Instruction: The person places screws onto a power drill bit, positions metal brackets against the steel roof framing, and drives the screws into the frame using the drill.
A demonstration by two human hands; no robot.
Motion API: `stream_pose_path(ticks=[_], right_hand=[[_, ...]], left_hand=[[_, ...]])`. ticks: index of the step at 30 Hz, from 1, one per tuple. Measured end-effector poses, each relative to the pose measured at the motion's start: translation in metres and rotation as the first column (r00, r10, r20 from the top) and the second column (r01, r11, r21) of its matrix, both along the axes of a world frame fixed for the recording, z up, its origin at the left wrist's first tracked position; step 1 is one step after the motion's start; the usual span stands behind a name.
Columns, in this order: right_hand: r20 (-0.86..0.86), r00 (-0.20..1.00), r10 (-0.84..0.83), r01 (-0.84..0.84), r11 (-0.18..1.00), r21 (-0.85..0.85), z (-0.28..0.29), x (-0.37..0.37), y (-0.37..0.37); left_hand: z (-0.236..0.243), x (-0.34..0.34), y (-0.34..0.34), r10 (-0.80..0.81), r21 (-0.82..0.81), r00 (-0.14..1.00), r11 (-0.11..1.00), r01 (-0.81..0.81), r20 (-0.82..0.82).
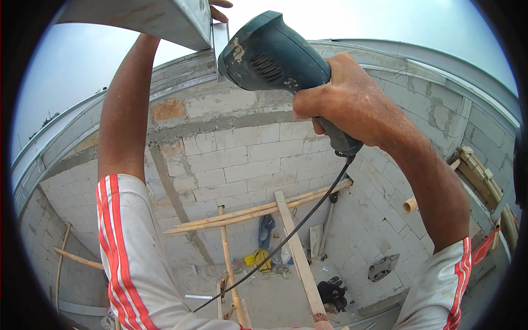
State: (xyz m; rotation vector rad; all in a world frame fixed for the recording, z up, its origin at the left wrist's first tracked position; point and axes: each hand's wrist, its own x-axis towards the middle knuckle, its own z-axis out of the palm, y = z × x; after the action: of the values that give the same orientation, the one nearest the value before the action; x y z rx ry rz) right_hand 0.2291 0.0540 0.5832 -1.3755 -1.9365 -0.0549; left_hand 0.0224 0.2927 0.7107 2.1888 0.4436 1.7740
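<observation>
In my right hand point(357, 102) is a dark green corded power drill point(275, 55), its body scuffed and spotted with pale residue. My fingers wrap round its grip, and a black cord point(286, 240) runs from the grip's base down to the lower left. The drill's front end faces away and is hidden. My left arm reaches up behind a grey metal channel point(148, 19) at the top left. Only some fingers of my left hand point(220, 10) show past the channel's edge; the rest is hidden behind it. A narrow metal upright point(221, 41) stands just beside the drill.
Metal rails point(440, 69) run along the top of a block wall point(242, 151). Far below, bamboo poles point(258, 212) and a wooden plank point(300, 250) span the room. On the floor lie a yellow bag point(258, 260) and dark items point(333, 291). Timber pieces point(478, 170) lean at right.
</observation>
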Motion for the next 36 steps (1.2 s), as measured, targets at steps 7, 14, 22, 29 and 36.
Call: stream_pose_path(ticks=[7, 14, 22, 29, 36], right_hand=[[0.003, 0.999, -0.035, 0.035, 0.999, -0.010, 0.003, -0.004, -0.005], [-0.093, 0.991, -0.094, 0.093, 0.996, -0.008, -0.001, -0.017, -0.013], [-0.257, 0.951, -0.175, 0.179, 0.984, -0.009, -0.001, -0.037, -0.015], [-0.258, 0.961, -0.101, 0.096, 0.995, -0.029, 0.000, -0.032, -0.006], [-0.224, 0.962, -0.152, 0.145, 0.988, -0.048, 0.004, -0.036, -0.011]], left_hand=[[-0.005, -0.002, 0.000, 0.026, 0.002, 0.998, 1.000, -0.026, -0.053], [-0.020, 0.008, -0.001, -0.001, 0.023, 0.999, 1.000, 0.002, -0.040], [-0.037, 0.017, -0.013, -0.087, 0.025, 0.996, 0.996, 0.086, 0.025], [-0.043, 0.016, -0.014, -0.119, 0.022, 0.991, 0.993, 0.117, 0.064], [-0.046, 0.023, -0.014, -0.165, 0.017, 0.981, 0.986, 0.164, 0.099]])
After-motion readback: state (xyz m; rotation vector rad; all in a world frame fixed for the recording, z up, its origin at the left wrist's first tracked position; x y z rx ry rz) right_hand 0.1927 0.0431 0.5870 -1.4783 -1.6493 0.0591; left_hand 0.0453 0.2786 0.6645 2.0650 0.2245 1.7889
